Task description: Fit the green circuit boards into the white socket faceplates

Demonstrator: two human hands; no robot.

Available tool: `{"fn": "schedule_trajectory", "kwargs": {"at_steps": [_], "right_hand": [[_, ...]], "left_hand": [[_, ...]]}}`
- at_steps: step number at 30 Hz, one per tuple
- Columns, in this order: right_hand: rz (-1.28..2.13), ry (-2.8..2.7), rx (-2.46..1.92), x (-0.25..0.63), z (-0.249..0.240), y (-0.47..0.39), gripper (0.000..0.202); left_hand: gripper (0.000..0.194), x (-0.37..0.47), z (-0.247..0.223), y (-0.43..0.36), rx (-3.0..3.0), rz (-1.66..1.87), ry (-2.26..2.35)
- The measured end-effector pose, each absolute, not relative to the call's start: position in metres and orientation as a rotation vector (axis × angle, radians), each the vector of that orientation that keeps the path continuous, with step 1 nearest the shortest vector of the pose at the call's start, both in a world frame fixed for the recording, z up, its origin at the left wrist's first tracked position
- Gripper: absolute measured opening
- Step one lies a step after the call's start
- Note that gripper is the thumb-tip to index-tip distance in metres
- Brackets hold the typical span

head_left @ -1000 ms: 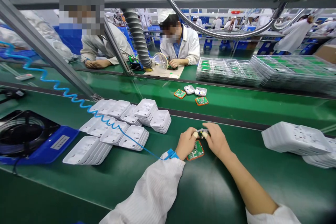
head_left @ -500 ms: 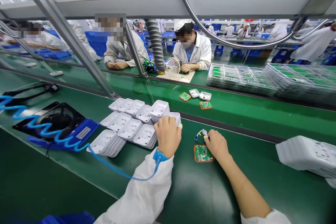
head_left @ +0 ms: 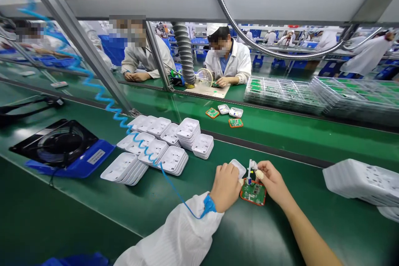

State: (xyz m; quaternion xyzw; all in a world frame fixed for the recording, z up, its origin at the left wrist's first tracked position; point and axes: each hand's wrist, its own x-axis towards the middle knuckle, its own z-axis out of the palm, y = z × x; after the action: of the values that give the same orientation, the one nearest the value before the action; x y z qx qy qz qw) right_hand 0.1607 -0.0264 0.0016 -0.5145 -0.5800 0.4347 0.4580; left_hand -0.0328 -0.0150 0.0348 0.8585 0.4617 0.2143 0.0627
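Note:
My left hand [head_left: 227, 185], with a blue strap at the wrist, is closed on a white plastic cover [head_left: 238, 168] whose far end shows beyond the fingers. Just right of it lies a green circuit board [head_left: 254, 193] with an orange rim, flat on the bench. Above that board my right hand [head_left: 272, 179] pinches a small white part with wires [head_left: 252, 166]; a blue connector [head_left: 249, 181] hangs at its lower end, at the board's top edge. Fingertip covers show on both hands. My fingers hide part of the white cover.
Stacked white covers [head_left: 173, 160] stand to the left, and more [head_left: 361, 183] at the right. A coiled blue cord [head_left: 109, 104] runs to my wrist strap. A black fan [head_left: 64, 141] sits far left. Across the green belt [head_left: 296, 126], a co-worker [head_left: 227, 58] works beside clear trays [head_left: 280, 93].
My left hand has come right from the stacks to the circuit board, bringing a white cover. My right hand has raised the wired part over the board. The board sits slightly lower and further right.

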Motion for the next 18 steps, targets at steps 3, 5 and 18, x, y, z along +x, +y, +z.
{"fn": "schedule_trajectory", "kwargs": {"at_steps": [3,5,18], "right_hand": [[1.053,-1.476,-1.292,0.156,0.009,-0.033,0.019],[1.002,-1.534,-1.316,0.148,0.014,-0.035,0.016],[0.157,-1.961,-1.636,0.135,0.011,-0.034,0.024]], "left_hand": [[0.015,-0.039,0.025,0.003,2.447,0.726,1.464],[0.015,-0.042,0.022,0.019,2.368,0.678,1.554],[0.037,-0.021,0.01,0.013,1.847,0.692,1.223]]}}
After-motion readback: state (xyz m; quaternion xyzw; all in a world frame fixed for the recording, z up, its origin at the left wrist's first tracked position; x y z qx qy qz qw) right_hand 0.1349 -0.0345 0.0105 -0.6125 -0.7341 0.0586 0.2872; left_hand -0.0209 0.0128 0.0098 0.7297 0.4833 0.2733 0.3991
